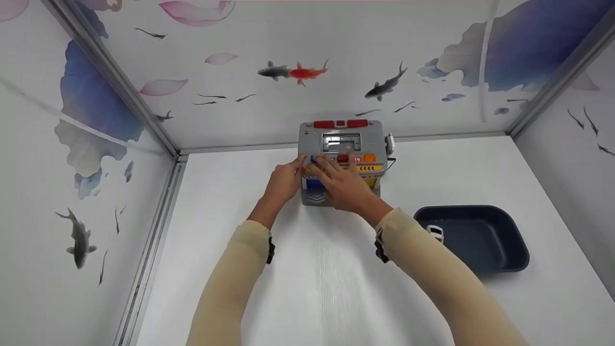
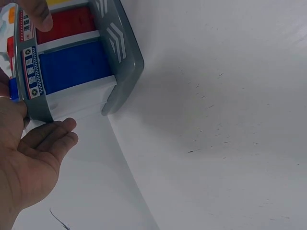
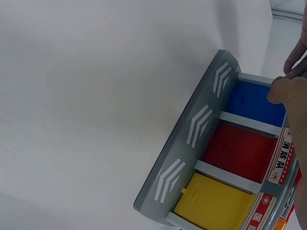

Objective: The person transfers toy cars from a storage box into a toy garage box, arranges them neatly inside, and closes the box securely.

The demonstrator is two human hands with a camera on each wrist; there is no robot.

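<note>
A grey toy garage stands against the back wall, with red lights on its roof and a row of coloured buttons along the roof's front. Its blue door, red door and yellow door are all closed. At the garage's left front corner, my left hand grips the edge, thumb near the roof and fingers along the side wall. My right hand lies over the front of the roof with fingers spread, fingertips right at the blue button. Its thumb shows before the doors.
To the right on the white table is a dark blue basin. A small white toy car lies inside it, partly hidden by my right sleeve. Printed panels with fish enclose the table. A white piece with a black cord hangs at the garage's right side.
</note>
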